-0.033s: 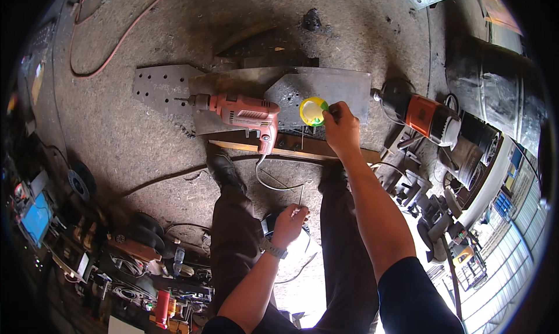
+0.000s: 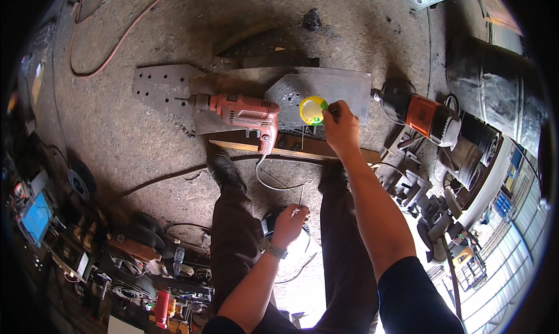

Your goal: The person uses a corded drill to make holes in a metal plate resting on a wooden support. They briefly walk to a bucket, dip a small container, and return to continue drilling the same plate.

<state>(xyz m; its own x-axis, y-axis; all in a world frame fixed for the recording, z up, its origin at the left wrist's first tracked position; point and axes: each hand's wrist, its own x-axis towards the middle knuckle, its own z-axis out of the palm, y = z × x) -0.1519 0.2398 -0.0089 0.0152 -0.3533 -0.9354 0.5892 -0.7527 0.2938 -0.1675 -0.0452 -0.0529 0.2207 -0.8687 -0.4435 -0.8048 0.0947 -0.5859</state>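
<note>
My right hand (image 2: 342, 127) is closed on the edge of a round yellow-and-green container (image 2: 312, 110) with a pale inside. It is held over a dark steel plate (image 2: 343, 83) with several small holes near its middle. Lower down, between my legs, my left hand (image 2: 290, 224) pinches a thin rod (image 2: 301, 195) that points up, away from me. A red power drill (image 2: 247, 112) lies on the plate left of the container. Its bit reaches over a second plate (image 2: 157, 83) with drilled holes.
An orange-and-black power tool (image 2: 422, 117) lies at the plate's right end. A wooden strip (image 2: 314, 149) runs along its near edge, by my shoes. The drill's cord (image 2: 268, 182) curves toward me. Clutter fills the lower left; a large dark cylinder (image 2: 495, 89) lies far right.
</note>
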